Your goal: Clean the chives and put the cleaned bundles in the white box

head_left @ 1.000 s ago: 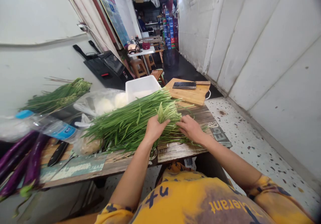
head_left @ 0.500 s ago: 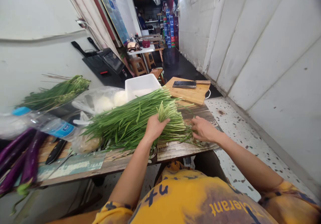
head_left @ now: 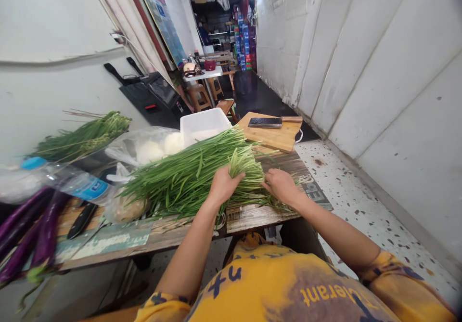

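The heap of garlic chives point(head_left: 180, 173) lies across the tabletop point(head_left: 252, 218), leafy ends to the left and pale stem ends to the right. At the heap's pale end, the left hand point(head_left: 224, 185) grips a small bunch of stems, thumb closed against the fingers. The right hand point(head_left: 280, 185) is just beside the heap's stem tips, fingers curled; whether they pinch a stem cannot be told. Beyond the heap, on its right, a cleaver point(head_left: 265, 122) rests on a wooden chopping board point(head_left: 274, 140). Directly behind the heap are a white plastic tub point(head_left: 205, 122) and a clear plastic bag point(head_left: 124, 144) holding pale round things. Left of the heap lie a water bottle point(head_left: 86, 185), a black-handled knife point(head_left: 82, 220) and purple eggplants point(head_left: 46, 230).
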### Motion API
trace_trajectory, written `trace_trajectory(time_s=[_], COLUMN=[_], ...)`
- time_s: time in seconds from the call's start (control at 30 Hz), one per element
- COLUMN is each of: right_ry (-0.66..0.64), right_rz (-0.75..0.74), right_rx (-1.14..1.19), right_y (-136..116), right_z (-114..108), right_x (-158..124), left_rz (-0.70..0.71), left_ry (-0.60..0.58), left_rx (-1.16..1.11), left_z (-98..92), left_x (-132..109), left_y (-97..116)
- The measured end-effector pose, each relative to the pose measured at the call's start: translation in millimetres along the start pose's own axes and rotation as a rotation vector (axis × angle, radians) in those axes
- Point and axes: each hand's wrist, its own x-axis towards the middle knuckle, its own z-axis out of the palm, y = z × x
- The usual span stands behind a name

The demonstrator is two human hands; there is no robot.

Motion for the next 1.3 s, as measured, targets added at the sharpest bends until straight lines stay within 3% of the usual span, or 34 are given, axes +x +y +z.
trace_trajectory(time_s=[0.2,0.53,0.63,0.77,0.93,1.07,1.2,1.3], right_ry=[0.029,0.184,0.254,0.263,0.186,0.258,0.219,0.246], right_rz=[0.059,-0.132,-0.127,0.060,0.131,0.121,0.046,0.174], right_rx=[0.122,0.048,0.270,0.669,1.018,0.949,0.801,0.786], right_y=[2,-5,-3,-4,-17,-26,-16,2], right_z=[-4,-2,-9,-15,5,19,16,10], right_x=[0,5,6,12,24,31,31,29], left_rz=[0.013,0.012,0.038,0.064,0.011,0.046,0.091,0.037], left_ry=[-0.023,-0.013,-0.050,-0.092,-0.041,-0.079,-0.108,-0.095], left_rx=[0.011,0.059,0.062,0.006,-0.044,-0.055,-0.006,-0.018], left_z=[3.0,2.3,2.2,1.8,2.5,2.4,-1.1,-3.4], left_x=[-1,-2,-2,0,3,3,3,4], left_y=[-1,1,1,0,-6,-8,-6,-5])
